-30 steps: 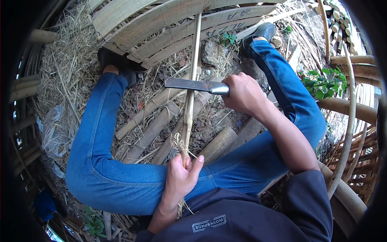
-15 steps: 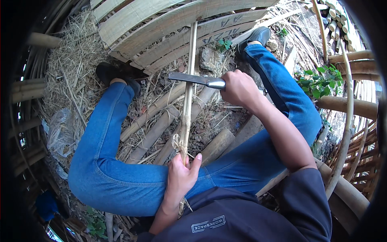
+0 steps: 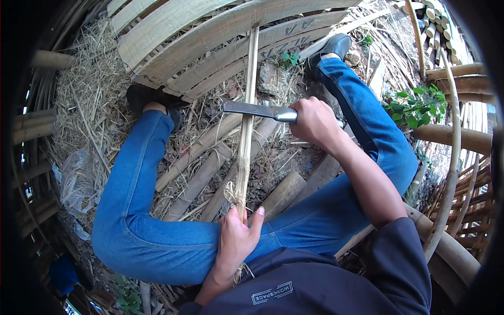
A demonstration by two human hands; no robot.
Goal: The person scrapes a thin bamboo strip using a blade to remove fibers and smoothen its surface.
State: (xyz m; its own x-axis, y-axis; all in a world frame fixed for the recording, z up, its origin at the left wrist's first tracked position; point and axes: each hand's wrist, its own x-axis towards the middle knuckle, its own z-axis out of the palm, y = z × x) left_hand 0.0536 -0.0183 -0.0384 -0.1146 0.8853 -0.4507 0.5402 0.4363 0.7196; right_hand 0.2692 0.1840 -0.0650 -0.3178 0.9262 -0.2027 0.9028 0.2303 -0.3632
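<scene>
A long, pale bamboo strip runs from my lap up to a slatted wooden crate panel, its far end at the slats. My left hand is closed round its near end, thumb sticking up, just below a tuft of curled shavings. My right hand grips the handle of a broad-bladed knife, mostly hidden by the fingers. The blade lies crosswise over the strip, about midway along it; whether its edge bites in cannot be told.
The crate panel leans across the far side between my shoes. Bamboo poles lie on the straw-strewn ground between my legs. A rough stone sits near the strip's far end. Green plants and upright poles stand at right, clear plastic at left.
My right hand has drawn the knife slightly toward me and to the right along the strip. My left hand keeps its hold, almost in the same place.
</scene>
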